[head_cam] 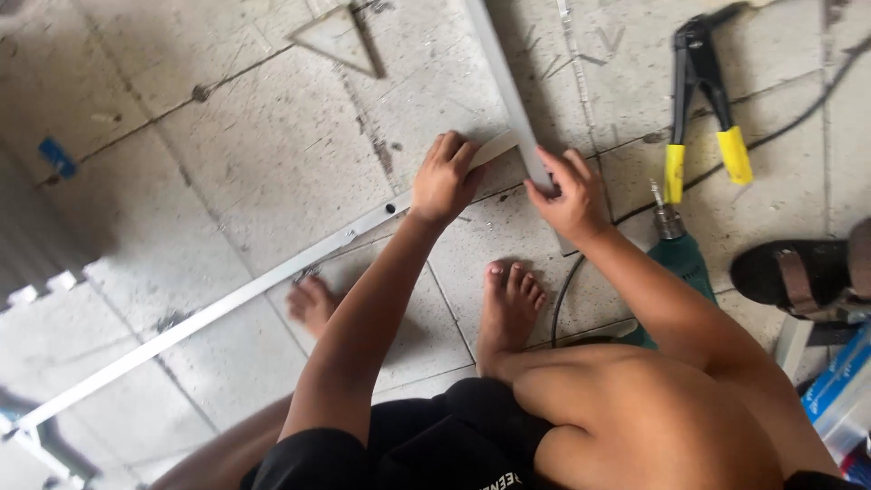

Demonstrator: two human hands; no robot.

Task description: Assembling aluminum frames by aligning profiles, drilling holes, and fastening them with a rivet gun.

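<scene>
Head view shows the left hand [445, 177] curled onto one long aluminium frame bar [209, 313] and the right hand [567, 191] pinching the other bar [504, 82] at their corner on the tiled floor [272, 154]; light, stiff, slippery-looking, best gripped near the joint.

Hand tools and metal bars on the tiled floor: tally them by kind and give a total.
Metal bars: 2, a long bar under the left hand and a second bar under the right hand, meeting at a corner.
Riveter with yellow handles: 1
Green power drill: 1
Total: 4
</scene>
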